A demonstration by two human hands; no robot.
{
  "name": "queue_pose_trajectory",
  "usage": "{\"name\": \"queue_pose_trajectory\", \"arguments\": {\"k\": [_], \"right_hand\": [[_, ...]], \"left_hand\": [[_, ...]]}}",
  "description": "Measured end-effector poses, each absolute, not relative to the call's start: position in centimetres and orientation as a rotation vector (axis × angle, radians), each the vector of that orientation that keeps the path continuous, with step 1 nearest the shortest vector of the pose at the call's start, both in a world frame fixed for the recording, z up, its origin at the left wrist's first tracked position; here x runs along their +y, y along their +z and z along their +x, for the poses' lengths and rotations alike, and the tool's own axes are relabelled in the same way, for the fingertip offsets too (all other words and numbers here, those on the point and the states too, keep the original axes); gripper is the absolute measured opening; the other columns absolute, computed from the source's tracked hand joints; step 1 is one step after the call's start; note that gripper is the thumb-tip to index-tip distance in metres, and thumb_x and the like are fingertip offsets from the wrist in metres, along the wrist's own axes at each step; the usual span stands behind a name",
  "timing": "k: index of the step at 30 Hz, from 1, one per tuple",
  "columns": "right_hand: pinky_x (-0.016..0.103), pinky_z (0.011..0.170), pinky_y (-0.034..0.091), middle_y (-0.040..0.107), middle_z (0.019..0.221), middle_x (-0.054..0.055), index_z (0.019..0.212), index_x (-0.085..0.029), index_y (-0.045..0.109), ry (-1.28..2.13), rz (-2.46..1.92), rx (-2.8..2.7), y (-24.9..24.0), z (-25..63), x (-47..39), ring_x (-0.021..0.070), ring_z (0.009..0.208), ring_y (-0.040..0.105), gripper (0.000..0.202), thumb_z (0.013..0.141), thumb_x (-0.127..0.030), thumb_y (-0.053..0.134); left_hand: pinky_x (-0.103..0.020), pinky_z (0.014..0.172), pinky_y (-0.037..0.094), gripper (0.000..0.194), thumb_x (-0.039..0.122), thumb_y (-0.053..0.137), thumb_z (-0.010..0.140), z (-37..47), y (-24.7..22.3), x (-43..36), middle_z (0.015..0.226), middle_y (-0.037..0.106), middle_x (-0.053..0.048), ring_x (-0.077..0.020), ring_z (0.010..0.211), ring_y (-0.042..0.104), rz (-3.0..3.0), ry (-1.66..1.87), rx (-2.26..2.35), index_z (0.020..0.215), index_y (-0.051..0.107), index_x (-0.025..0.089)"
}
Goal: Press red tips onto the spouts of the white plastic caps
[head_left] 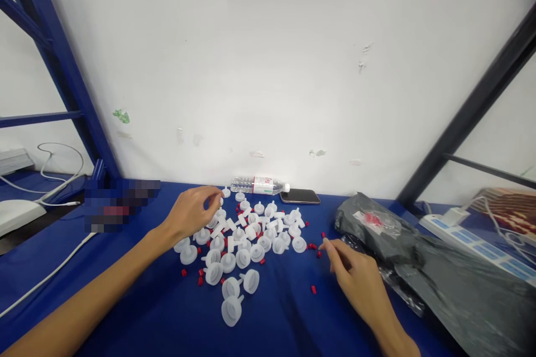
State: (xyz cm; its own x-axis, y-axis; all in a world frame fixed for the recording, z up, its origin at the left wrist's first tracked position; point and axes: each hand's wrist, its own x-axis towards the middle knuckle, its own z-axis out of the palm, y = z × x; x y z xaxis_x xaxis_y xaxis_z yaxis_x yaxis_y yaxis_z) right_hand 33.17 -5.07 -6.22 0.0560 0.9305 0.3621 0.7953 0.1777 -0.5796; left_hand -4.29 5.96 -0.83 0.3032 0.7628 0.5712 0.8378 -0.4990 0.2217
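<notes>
Many white plastic caps with thin spouts lie in a loose pile on the blue table. Small red pieces are scattered among them and to their right. My left hand is over the pile's upper left edge, thumb and index finger pinched together beside a white cap; what is between the fingertips is too small to tell. On the right, my right hand has its thumb and index fingertips close together at the red pieces near the pile's right side; anything between them cannot be made out.
Behind the pile lie a clear water bottle and a dark phone by the wall. Grey plastic bags cover the right side, beside a power strip. A white cable crosses the left.
</notes>
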Motion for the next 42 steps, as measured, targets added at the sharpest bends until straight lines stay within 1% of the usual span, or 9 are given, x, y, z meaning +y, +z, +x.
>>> {"name": "queue_pose_trajectory", "arguments": {"k": [7, 12, 19, 23, 29, 32, 35, 39, 42], "right_hand": [[0.028, 0.058, 0.040, 0.064, 0.066, 0.000, 0.094, -0.025, 0.071, 0.191, -1.624, -1.800, -5.9, 32.7, -5.0, 0.0175, 0.057, 0.060, 0.046, 0.105, -0.056, 0.039], [0.027, 0.058, 0.041, 0.065, 0.068, 0.000, 0.101, -0.026, 0.072, 0.187, -1.651, -1.813, -5.7, 32.8, -5.0, 0.0178, 0.058, 0.061, 0.045, 0.106, -0.055, 0.038], [0.028, 0.057, 0.040, 0.063, 0.064, -0.002, 0.098, -0.027, 0.072, 0.220, -1.665, -1.814, -5.7, 32.9, -5.0, 0.0166, 0.053, 0.058, 0.044, 0.105, -0.055, 0.040], [0.028, 0.057, 0.039, 0.063, 0.064, -0.002, 0.098, -0.027, 0.072, 0.216, -1.675, -1.813, -5.5, 32.8, -4.9, 0.0165, 0.055, 0.059, 0.043, 0.105, -0.055, 0.040], [0.028, 0.057, 0.039, 0.061, 0.061, -0.002, 0.094, -0.027, 0.071, 0.225, -1.665, -1.818, -4.9, 32.3, -4.8, 0.0165, 0.053, 0.058, 0.045, 0.105, -0.056, 0.039], [0.028, 0.056, 0.038, 0.060, 0.057, -0.002, 0.080, -0.026, 0.066, 0.268, -1.712, -1.874, -4.5, 31.9, -5.0, 0.0174, 0.051, 0.058, 0.051, 0.105, -0.058, 0.036], [0.030, 0.057, 0.036, 0.063, 0.058, 0.000, 0.070, -0.027, 0.060, 0.215, -1.839, -2.023, -4.9, 31.9, -5.7, 0.0218, 0.057, 0.064, 0.055, 0.105, -0.060, 0.034], [0.032, 0.053, 0.031, 0.070, 0.064, 0.003, 0.077, -0.029, 0.067, 0.121, -1.950, -2.191, -5.6, 31.7, -7.5, 0.0274, 0.064, 0.071, 0.044, 0.102, -0.058, 0.045], [0.032, 0.051, 0.023, 0.073, 0.068, 0.004, 0.080, -0.026, 0.067, 0.115, -2.100, -2.289, -5.2, 30.2, -8.4, 0.0305, 0.063, 0.073, 0.034, 0.101, -0.048, 0.051]], "left_hand": [[-0.028, 0.063, 0.044, 0.029, 0.025, 0.043, 0.098, -3.5, -1.7, 4.7, 0.076, 0.070, -0.003, -0.0165, 0.067, 0.063, -2.451, -0.946, -1.233, 0.096, 0.070, 0.017], [-0.028, 0.060, 0.043, 0.023, 0.024, 0.046, 0.099, -0.9, -1.3, 1.9, 0.090, 0.068, -0.006, -0.0188, 0.081, 0.062, -2.543, -0.832, -1.035, 0.101, 0.068, 0.018], [-0.034, 0.071, 0.048, 0.017, 0.031, 0.056, 0.101, 1.7, -3.0, -0.5, 0.095, 0.068, -0.006, -0.0236, 0.092, 0.056, -2.880, -0.676, -1.034, 0.102, 0.070, 0.021], [-0.037, 0.079, 0.048, 0.016, 0.026, 0.060, 0.099, 2.0, -3.7, -0.4, 0.096, 0.070, -0.005, -0.0227, 0.092, 0.055, -2.955, -0.777, -1.086, 0.109, 0.071, 0.019], [-0.037, 0.077, 0.048, 0.018, 0.023, 0.065, 0.096, 1.9, -4.0, -0.2, 0.088, 0.073, -0.005, -0.0225, 0.088, 0.057, -2.952, -0.859, -1.110, 0.111, 0.074, 0.018], [-0.036, 0.075, 0.049, 0.019, 0.020, 0.067, 0.095, 1.9, -4.3, -0.1, 0.086, 0.072, -0.005, -0.0223, 0.086, 0.058, -2.950, -0.888, -1.131, 0.113, 0.074, 0.019], [-0.037, 0.078, 0.051, 0.020, 0.019, 0.065, 0.096, 1.9, -4.4, 0.0, 0.092, 0.073, -0.004, -0.0224, 0.090, 0.058, -2.988, -0.946, -1.094, 0.114, 0.073, 0.020], [-0.035, 0.080, 0.053, 0.025, 0.017, 0.061, 0.098, 2.0, -4.2, 0.1, 0.102, 0.072, -0.005, -0.0205, 0.093, 0.061, -2.979, -1.127, -0.939, 0.122, 0.068, 0.020], [-0.031, 0.081, 0.055, 0.029, 0.015, 0.058, 0.100, 2.1, -4.1, -0.1, 0.109, 0.070, -0.007, -0.0182, 0.097, 0.065, -2.919, -1.215, -0.830, 0.128, 0.065, 0.021]]}}
